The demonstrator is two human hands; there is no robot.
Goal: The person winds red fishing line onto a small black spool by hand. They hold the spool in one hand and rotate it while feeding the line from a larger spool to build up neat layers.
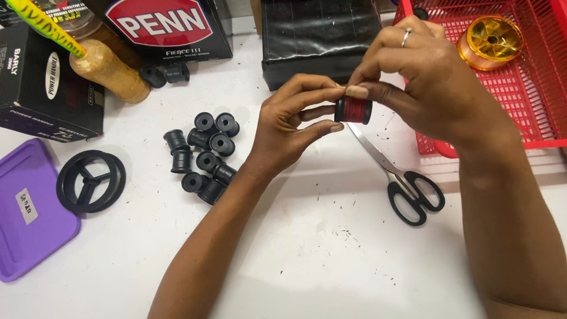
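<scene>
Table (295, 260): cluster of empty spools (204, 156) left of centre; spoked ring (91, 181) further left, beside tray (29, 212) at left edge. Scissors (401, 183) right of centre, before basket (520, 88); line spool (490, 41) in basket. Boxes (47, 88) along rear. Wound spool (353, 110) between left hand (295, 121) and right hand (422, 77), above the table.

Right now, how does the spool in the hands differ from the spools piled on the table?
The held spool is wound with red thread; the piled spools look bare and all black. The held spool is raised off the table, pinched between the left hand and right hand; the piled spools lie loose on the white table, pointing different ways. Both look like small black flanged spools of similar size.
</scene>
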